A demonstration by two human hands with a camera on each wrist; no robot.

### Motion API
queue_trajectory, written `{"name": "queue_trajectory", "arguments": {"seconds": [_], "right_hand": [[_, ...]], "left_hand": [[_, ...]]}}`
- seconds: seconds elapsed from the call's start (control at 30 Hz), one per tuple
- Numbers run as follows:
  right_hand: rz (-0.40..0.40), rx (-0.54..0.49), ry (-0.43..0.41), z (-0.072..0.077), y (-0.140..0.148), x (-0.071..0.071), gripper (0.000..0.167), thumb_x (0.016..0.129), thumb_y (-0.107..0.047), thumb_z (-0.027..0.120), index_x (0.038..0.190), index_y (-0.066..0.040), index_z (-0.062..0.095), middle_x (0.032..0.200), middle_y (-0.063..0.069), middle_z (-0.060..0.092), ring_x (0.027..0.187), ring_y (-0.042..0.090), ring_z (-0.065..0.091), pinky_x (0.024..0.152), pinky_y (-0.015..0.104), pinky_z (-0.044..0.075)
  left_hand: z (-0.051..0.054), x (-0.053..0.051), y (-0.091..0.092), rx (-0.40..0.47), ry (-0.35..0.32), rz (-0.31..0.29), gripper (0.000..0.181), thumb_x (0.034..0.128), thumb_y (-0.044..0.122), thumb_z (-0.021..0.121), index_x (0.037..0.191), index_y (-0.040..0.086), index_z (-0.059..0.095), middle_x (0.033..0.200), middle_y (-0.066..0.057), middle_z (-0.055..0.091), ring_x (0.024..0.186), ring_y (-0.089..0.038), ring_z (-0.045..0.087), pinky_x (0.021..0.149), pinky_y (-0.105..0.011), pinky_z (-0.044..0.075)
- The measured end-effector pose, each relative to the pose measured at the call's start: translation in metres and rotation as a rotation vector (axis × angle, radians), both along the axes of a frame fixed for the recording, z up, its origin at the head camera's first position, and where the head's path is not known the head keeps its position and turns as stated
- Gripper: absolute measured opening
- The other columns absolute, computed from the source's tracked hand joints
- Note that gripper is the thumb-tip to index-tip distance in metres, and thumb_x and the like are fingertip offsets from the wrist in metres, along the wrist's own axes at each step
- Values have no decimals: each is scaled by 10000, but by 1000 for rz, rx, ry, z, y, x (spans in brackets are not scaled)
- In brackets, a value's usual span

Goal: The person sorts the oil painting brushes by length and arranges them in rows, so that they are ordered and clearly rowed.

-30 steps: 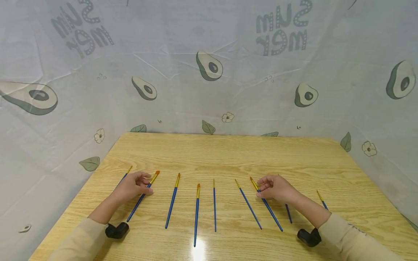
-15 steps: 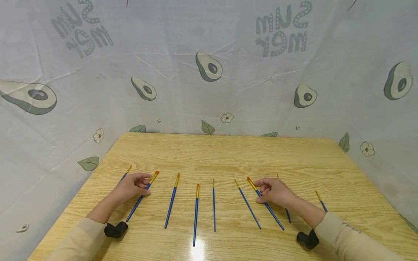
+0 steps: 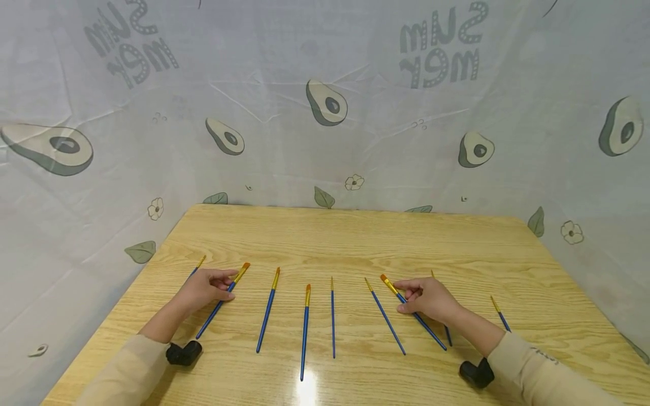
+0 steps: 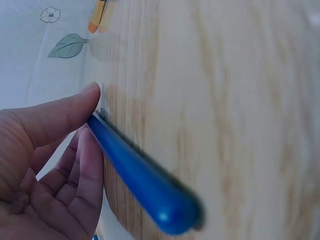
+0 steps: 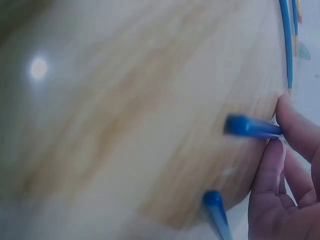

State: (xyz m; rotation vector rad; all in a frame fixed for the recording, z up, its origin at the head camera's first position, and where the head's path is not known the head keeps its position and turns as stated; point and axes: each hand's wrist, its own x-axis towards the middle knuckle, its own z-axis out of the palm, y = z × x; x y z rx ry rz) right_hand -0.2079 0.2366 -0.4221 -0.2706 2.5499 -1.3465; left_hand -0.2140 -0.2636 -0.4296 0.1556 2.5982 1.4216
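Note:
My left hand [image 3: 202, 290] pinches a flat paintbrush [image 3: 212, 317] with a blue handle, gold ferrule and orange bristles at the table's left side. In the left wrist view the blue handle [image 4: 140, 172] comes out between thumb and fingers, its end pointing toward the camera. On the right, my right hand [image 3: 430, 299] pinches a similar paintbrush [image 3: 425, 326] by thumb and fingertips, bristles toward the far left. Its blue handle end [image 5: 245, 125] shows in the right wrist view. Both brushes lie low, at or close to the tabletop; exact contact is unclear.
Between the hands several blue paintbrushes lie fanned out, among them a flat one [image 3: 304, 338] and a thin one [image 3: 333, 321]. Others lie partly behind the left hand [image 3: 200, 264] and the right forearm [image 3: 500, 313]. A patterned cloth [image 3: 284, 163] hangs behind the wooden table [image 3: 355, 237].
The paintbrush at my right hand has turned slightly, its bristle end shifting left and its handle end right. My right hand moved a little left and down. The left hand has barely moved.

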Motion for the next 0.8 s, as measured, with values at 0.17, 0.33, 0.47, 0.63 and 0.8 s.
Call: {"name": "queue_trajectory", "arguments": {"seconds": [0.17,0.33,0.47,0.63,0.8], "right_hand": [[-12,-7,-2,-1,0,0,551,758,-23,817,1256,80,607,853,87,559,728,205,469,550,232,433],[-7,-11,6,-1,1,0,544,761,-26,816,1251,85,608,849,88,564,725,204,473,555,233,436],[-6,-6,8,-2,1,1,541,763,-30,815,1251,83,609,846,86,562,725,205,470,558,237,432],[-22,-8,-12,-1,0,2,532,772,-27,809,1250,86,607,850,85,565,731,205,470,562,243,432],[-47,-16,-40,2,0,3,503,780,-28,802,1234,87,617,861,88,576,747,207,491,576,253,460]], "left_hand": [[-1,0,1,-44,18,11,544,814,9,764,1323,-34,577,1040,-96,622,857,-208,555,631,-265,515],[-1,1,1,-30,24,20,521,809,-6,763,1300,-46,592,1030,-109,628,867,-210,569,640,-265,534],[-3,0,1,-17,23,27,501,806,-16,761,1280,-57,604,1027,-117,643,868,-208,585,658,-264,545],[-3,0,-1,-23,31,39,500,807,-10,760,1276,-69,600,1005,-99,665,862,-203,600,658,-261,546],[-2,0,-3,-12,21,42,539,818,0,755,1316,-72,563,996,-103,645,852,-208,605,669,-269,552]]}}
